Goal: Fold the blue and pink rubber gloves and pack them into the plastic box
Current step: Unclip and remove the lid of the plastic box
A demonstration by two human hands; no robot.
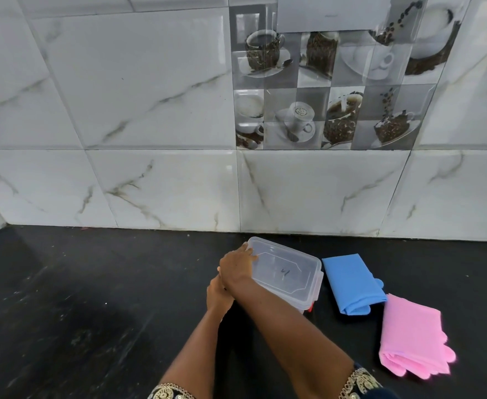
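Note:
A clear plastic box [288,276] with its lid on sits on the black counter near the wall. My right hand [236,266] reaches across and grips the lid at its far left corner, fingers curled over the edge. My left hand [218,296] is against the box's near left side, and its fingers are hidden under my right wrist. The folded blue gloves [353,283] lie just right of the box. The folded pink gloves [412,338] lie further right and nearer to me, their fingers pointing right.
The black counter [92,298] stretches to the left of the box. A marble-tiled wall [164,182] rises directly behind the box, with a corner at the far left. A small red part [310,308] shows at the box's near right corner.

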